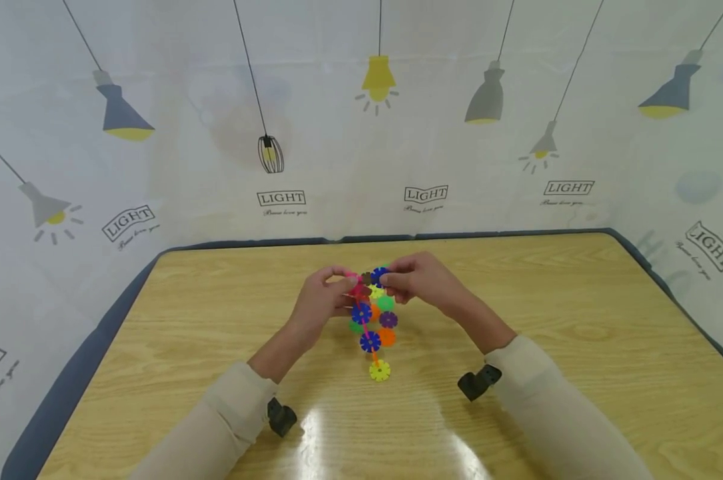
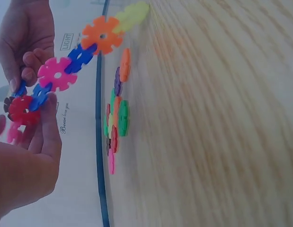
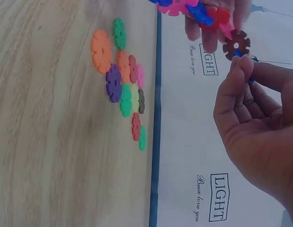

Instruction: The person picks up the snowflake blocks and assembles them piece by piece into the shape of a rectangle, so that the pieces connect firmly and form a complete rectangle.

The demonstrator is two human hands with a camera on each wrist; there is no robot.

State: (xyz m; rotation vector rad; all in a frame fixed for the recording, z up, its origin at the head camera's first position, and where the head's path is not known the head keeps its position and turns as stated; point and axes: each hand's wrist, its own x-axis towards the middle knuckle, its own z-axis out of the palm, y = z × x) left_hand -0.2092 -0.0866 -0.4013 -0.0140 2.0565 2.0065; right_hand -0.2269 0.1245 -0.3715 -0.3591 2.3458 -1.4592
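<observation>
A chain of slotted plastic snowflake discs hangs above the table, with yellow [image 1: 380, 371], orange [image 2: 95, 38], pink [image 2: 49, 71], blue and red [image 2: 24, 111] pieces linked edge to edge. My left hand [image 1: 314, 305] grips it near its upper end, fingers around the red and pink discs. At that end a brown disc [image 3: 242, 39] stands out from the chain. My right hand [image 1: 426, 280] pinches a blue disc [image 1: 379, 276] between thumb and fingers, against the brown disc's edge. Whether their slots are joined I cannot tell.
Several loose discs lie on the wooden table [image 1: 217, 313] beneath the hands, among them purple [image 3: 112, 91], orange [image 3: 101, 61] and green [image 3: 119, 42]. A white sheet printed with lamps [image 1: 337, 133] stands behind the table's dark edge.
</observation>
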